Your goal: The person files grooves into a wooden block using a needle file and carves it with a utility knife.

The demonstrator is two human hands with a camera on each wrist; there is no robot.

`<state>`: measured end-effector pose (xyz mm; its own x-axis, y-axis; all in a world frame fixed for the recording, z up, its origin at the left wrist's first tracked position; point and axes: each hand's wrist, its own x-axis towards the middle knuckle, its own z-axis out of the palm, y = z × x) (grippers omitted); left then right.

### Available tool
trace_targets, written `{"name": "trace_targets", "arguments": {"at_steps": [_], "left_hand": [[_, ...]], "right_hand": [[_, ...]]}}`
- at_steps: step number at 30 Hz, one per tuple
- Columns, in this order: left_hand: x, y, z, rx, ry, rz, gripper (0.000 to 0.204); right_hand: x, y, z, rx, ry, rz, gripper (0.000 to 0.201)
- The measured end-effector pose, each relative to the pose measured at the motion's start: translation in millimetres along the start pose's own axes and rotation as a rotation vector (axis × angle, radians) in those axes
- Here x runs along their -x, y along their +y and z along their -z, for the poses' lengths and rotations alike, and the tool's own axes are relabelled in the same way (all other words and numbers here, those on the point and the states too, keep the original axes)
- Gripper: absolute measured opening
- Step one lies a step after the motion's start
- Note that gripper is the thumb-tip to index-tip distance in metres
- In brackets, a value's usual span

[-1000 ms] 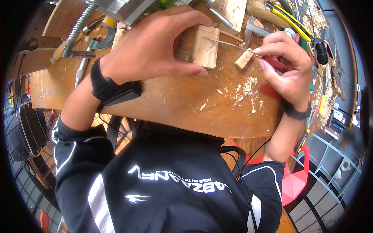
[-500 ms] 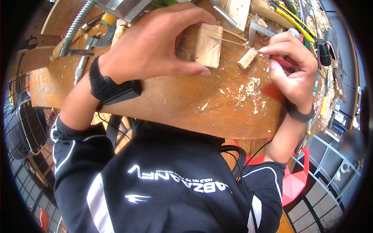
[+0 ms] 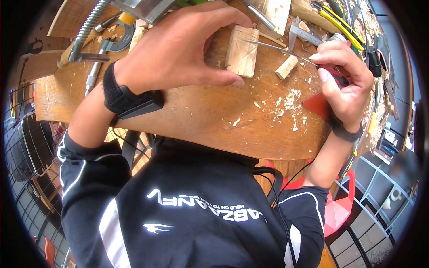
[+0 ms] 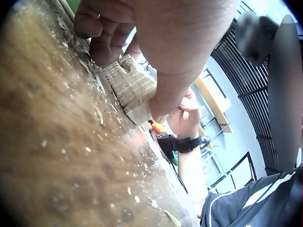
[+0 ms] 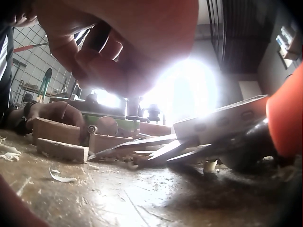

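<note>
My left hand (image 3: 174, 53) grips a pale wooden block (image 3: 242, 56) on the bench, thumb at its near end and fingers round the far end. In the left wrist view the block (image 4: 130, 85) shows grid-like grooves and a small slot. My right hand (image 3: 346, 80) pinches the red handle of a thin needle file (image 3: 279, 49), whose tip overlaps the block's top near its far end. Beneath the file's shaft lies a small wooden stick (image 3: 286, 67). The right wrist view has this stick (image 5: 61, 150) in front of the block (image 5: 56, 130).
Wood shavings (image 3: 290, 100) are scattered before the hands. Calipers (image 3: 306, 35), yellow-handled pliers (image 3: 339, 27) and wood offcuts (image 3: 276, 15) lie beyond. At the left are a micrometer (image 3: 120, 42) and a metal vise (image 3: 143, 9). A red triangular object (image 3: 315, 105) sits by my right wrist.
My right hand has drawn the needle file to the right, its tip sliding across the block. The block and left hand have shifted slightly right in the head view.
</note>
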<state>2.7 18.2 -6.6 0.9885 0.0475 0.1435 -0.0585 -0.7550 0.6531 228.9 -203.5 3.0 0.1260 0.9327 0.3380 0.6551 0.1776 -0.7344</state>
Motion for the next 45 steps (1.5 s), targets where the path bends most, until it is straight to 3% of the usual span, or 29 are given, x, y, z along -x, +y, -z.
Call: {"name": "trace_targets", "arguments": {"at_steps": [6,17,27,38,45], "left_hand": [[0,-3,-3,0.028,0.011,-0.021,0.076],[2,9,2,0.014,0.048,-0.011,0.075],[3,15,2,-0.005,0.057,0.020,0.080],[2,15,4,0.007,0.017,0.039,0.082],[4,12,2,-0.009,0.050,-0.036,0.081]], "right_hand": [[5,2,1,-0.094,0.062,-0.079,0.021],[4,5,8,-0.096,0.163,0.040,0.021],[1,4,7,-0.107,0.062,0.105,0.021],[7,7,4,-0.211,0.194,-0.089,0.034],[7,12,3,-0.247,0.122,-0.031,0.036]]}}
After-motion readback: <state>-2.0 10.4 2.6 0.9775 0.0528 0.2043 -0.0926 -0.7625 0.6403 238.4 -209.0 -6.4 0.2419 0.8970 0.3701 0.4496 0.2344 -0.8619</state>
